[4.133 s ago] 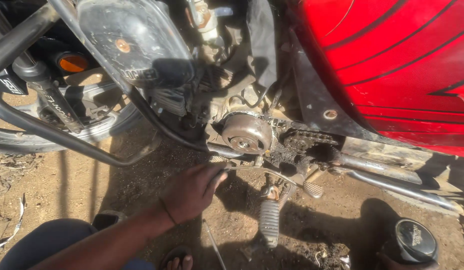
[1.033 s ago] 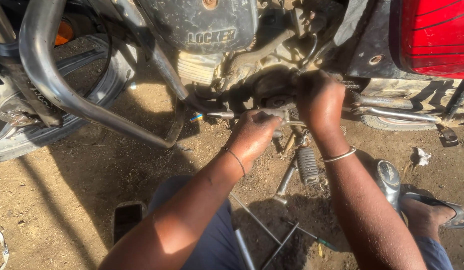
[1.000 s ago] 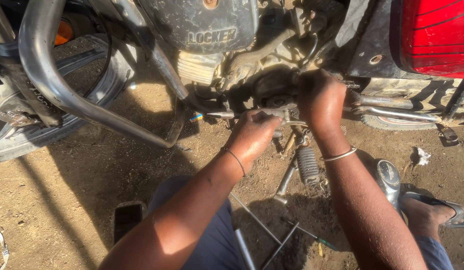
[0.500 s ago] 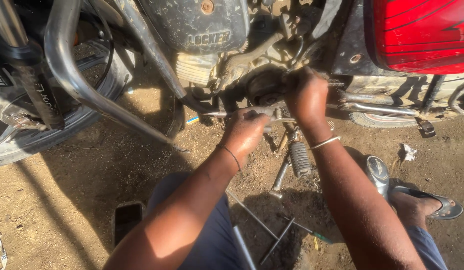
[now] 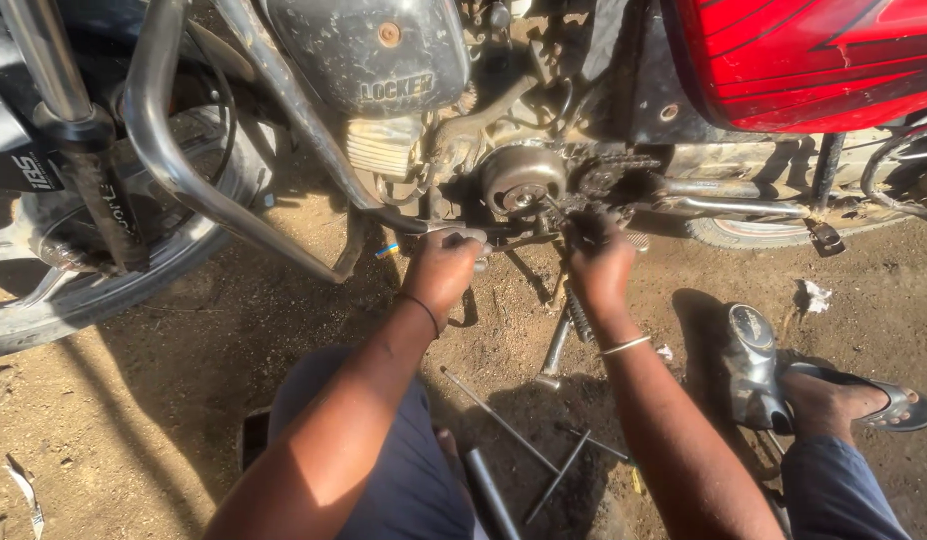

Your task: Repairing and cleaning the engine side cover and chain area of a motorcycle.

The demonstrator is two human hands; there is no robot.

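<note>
The left hand (image 5: 441, 268) is curling shut around a dark metal bar (image 5: 503, 232) that is running sideways under the motorcycle engine (image 5: 403, 60); the fingers are wrapping over the top of it and the knuckles are facing the camera. A thin dark band is sitting on that wrist. The right hand (image 5: 600, 262) is reaching up just beside it, with its fingers bunching together against the greasy parts below the chain (image 5: 623, 172), near the round metal cover (image 5: 521, 178). Whether it is pinching something small there cannot be told, since the fingertips are lying in shadow. A silver bangle (image 5: 623, 346) is circling the right wrist.

The bar is lying between the two hands, low on the machine, just under the round cover. Above and to the right the red tank panel (image 5: 813, 55) is overhanging the work. To the left a curved steel crash guard (image 5: 183, 160) is sweeping down in front of the front wheel (image 5: 93, 290).

On the dirt ground (image 5: 183, 400) below the hands a coiled spring (image 5: 580, 318) and a short metal rod (image 5: 555, 345) are lying close together, and several thin rods (image 5: 503, 420) are lying crossed nearer the knees. To the right a dark rounded metal part (image 5: 751, 365) is resting beside the person's sandalled foot (image 5: 863, 400).
</note>
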